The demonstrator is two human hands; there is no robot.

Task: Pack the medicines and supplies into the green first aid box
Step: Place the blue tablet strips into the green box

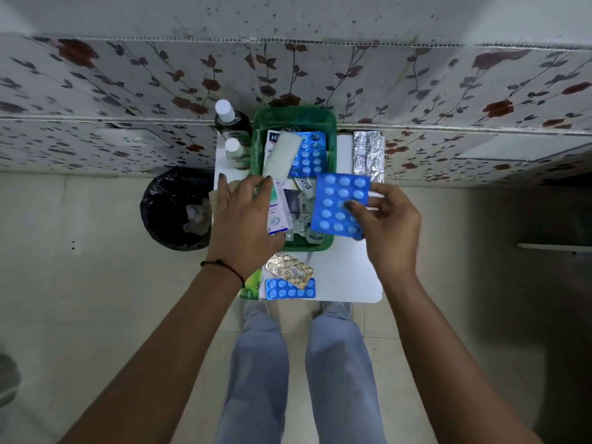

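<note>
blister sheet [339, 206], blue with rows of pale round tablets, is being held tilted over the right edge of the green first aid box [266, 123] by the right hand [389, 225], thumb and fingers pinched on its right side. the left hand [243, 219] is being rested, fingers spread and gripping nothing, on a white carton [279, 213] inside the crowded box on the white table [349, 277]. two bottles [231, 123] are being kept left of it, a silver strip [368, 155] right, and gold [290, 270] and blue strips [290, 291] near.
</note>
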